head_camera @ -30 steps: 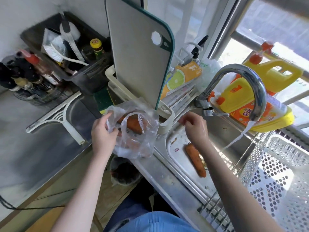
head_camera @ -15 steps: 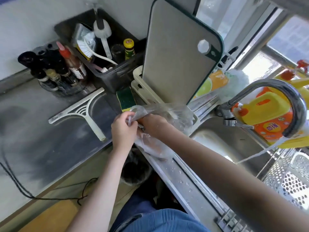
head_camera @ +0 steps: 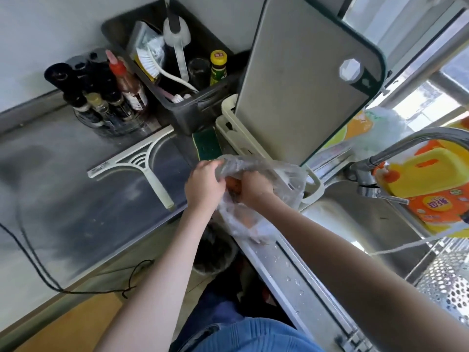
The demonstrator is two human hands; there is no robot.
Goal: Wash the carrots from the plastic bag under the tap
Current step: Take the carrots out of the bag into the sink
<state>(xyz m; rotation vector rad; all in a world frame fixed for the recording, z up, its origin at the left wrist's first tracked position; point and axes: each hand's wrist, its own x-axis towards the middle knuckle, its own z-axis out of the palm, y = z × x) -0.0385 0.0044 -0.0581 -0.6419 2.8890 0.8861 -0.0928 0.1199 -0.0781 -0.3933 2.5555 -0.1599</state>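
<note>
A: What are the fingers doing?

B: The right hand [head_camera: 256, 185] is reaching into the mouth of the plastic bag [head_camera: 256, 199]. Its fingers are going down inside the film, so whether they are curling round anything cannot be told. The left hand [head_camera: 204, 185] is pinching the bag's upper rim, fingers curled over the plastic and pulling the opening wide.

A: And the carrot?

B: 1 carrot [head_camera: 232, 185] is showing as an orange patch between the 2 hands, touching or just beside the right fingertips and below the rim. More orange is glowing faintly through the film lower in the bag; whether that is the same carrot cannot be told. Its long axis is looking roughly aligned with the bag's hang, top end toward the fingers, though the crumpled film is hiding most of it.

A: Which hand is nearer?

B: The right, already inside. The left is only holding the bag.

A: Where is all this sitting?

B: At the counter edge, beside the sink [head_camera: 337, 224]. The tap [head_camera: 406, 146] is lying well off to the right; a thin stream of water seems to be running.

A: Judgement?

B: The lift probably needs to go upward along that axis, then rightward to the water.
</note>
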